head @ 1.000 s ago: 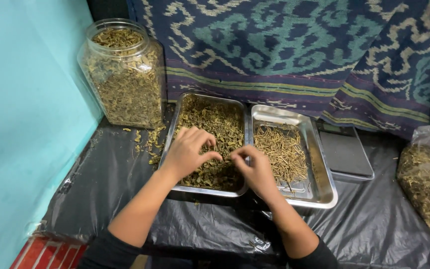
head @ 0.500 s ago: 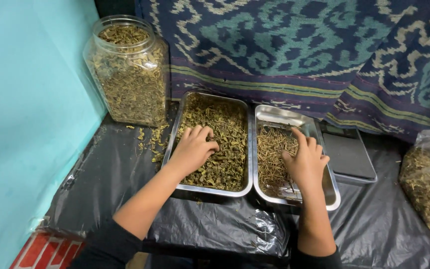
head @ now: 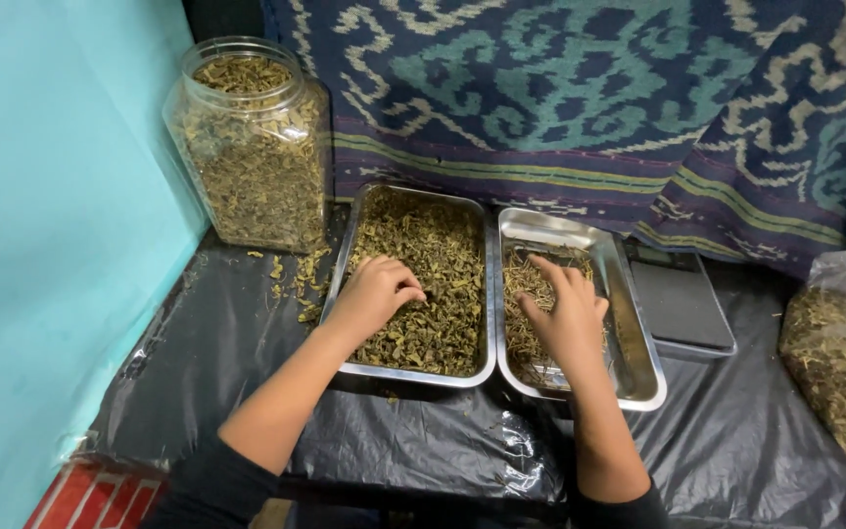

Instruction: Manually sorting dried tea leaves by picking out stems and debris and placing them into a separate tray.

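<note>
The left hand [head: 376, 294] rests with curled fingers on the dried leaves [head: 423, 284] in the left metal tray [head: 413, 374]; whether it pinches any is not visible. The right hand [head: 565, 312] lies flat and open, fingers spread, on the thinner layer of stems [head: 524, 284] in the right metal tray [head: 638, 382], holding nothing. The two trays sit side by side, touching, on black plastic sheeting [head: 247, 362]. Loose leaves [head: 301, 284] lie scattered just left of the left tray. Behind them stands a lidless clear plastic jar [head: 252, 147] full of the same leaves. A flat dark scale [head: 682, 309] sits right of the trays, and a clear bag [head: 839, 362] of leaves lies at the far right. A blue patterned cloth [head: 589, 98] hangs behind.
</note>
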